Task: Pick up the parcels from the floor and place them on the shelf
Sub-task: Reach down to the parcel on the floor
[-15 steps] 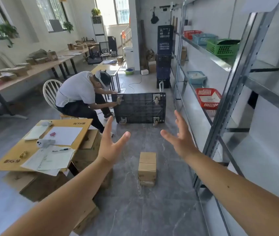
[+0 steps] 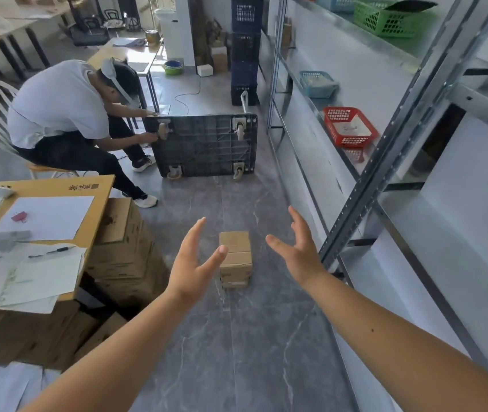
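A small stack of brown cardboard parcels [image 2: 235, 258] stands on the grey marble floor straight ahead. My left hand [image 2: 193, 264] hovers just left of the stack, fingers spread, its thumb crossing the stack's left edge in the image. My right hand [image 2: 299, 251] is held open to the right of the stack, a short gap away. Neither hand holds anything. The metal shelf [image 2: 364, 185] with white boards runs along the right side.
A seated person [image 2: 67, 114] works on an upturned black trolley [image 2: 207, 144] lying across the aisle ahead. Stacked cartons [image 2: 120, 251] and a board with papers [image 2: 43, 218] stand at the left. Red [image 2: 349, 126], blue [image 2: 317, 83] and green baskets [image 2: 385, 17] sit on the shelf.
The view has tilted down and moved closer to the parcels. Both open hands have dropped lower and now flank the stack.
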`<act>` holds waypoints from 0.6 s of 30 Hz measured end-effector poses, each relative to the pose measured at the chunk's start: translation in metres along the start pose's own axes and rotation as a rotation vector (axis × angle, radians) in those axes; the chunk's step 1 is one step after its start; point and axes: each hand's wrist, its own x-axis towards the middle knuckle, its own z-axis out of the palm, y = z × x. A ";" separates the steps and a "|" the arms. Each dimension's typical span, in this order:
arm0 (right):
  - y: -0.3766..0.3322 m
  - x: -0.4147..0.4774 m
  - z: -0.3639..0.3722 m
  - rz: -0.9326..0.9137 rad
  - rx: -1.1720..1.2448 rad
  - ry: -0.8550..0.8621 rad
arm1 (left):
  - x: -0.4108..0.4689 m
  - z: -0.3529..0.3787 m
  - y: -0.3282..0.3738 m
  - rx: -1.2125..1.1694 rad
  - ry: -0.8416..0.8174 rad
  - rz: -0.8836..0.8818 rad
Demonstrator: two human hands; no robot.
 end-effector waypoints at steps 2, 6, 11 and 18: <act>0.011 0.003 0.010 0.033 0.006 -0.008 | 0.006 -0.001 -0.011 -0.012 -0.024 -0.025; 0.029 0.016 0.021 0.087 0.011 -0.015 | 0.024 0.002 -0.031 -0.001 -0.050 -0.073; 0.055 0.046 0.022 0.140 -0.022 -0.032 | 0.051 0.016 -0.050 -0.050 -0.077 -0.158; 0.093 0.101 0.009 0.253 -0.006 -0.100 | 0.079 0.051 -0.061 -0.070 -0.080 -0.305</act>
